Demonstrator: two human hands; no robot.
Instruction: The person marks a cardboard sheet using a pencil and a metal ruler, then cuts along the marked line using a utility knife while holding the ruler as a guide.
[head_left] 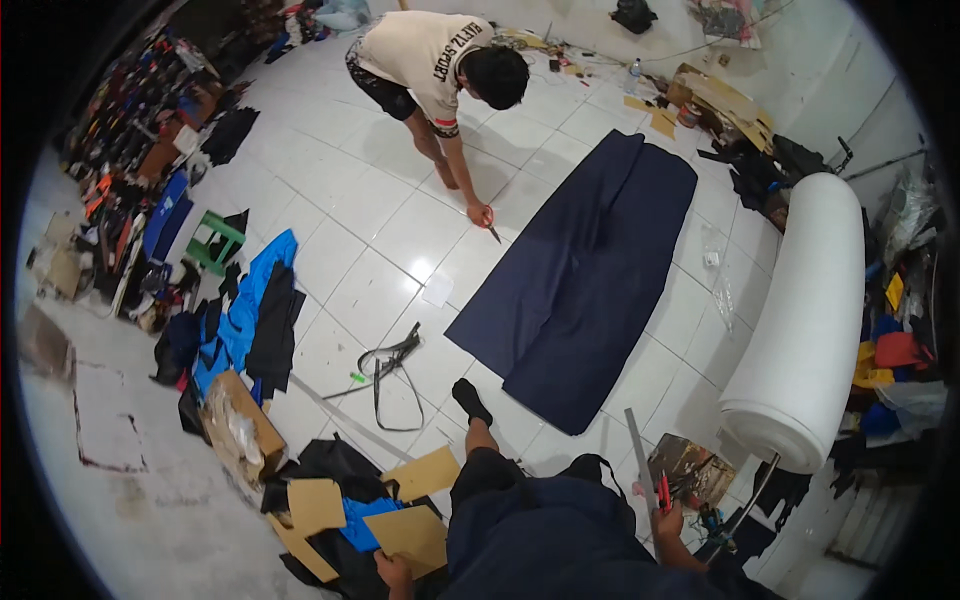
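Note:
At the lower edge, my left hand (395, 572) grips the edge of a tan cardboard sheet (412, 535). My right hand (667, 524) is closed around a long grey metal ruler (637, 450) and a red-handled tool (663, 490), whose exact kind I cannot make out. Ahead of me a folded length of dark navy fabric (600, 290) lies wrinkled across the white tiles. Beyond its left side a co-worker (425, 65) bends forward, one hand holding orange-handled scissors (490, 228) pointed toward the floor.
A big white roll (800, 310) on a metal rod stands at the right. Black straps (390, 370) lie on the floor left of my foot. More cardboard (425, 473), a box (240, 425), blue cloth (265, 295) and a green stool (213, 242) are on the left, beside heaped scraps (130, 140).

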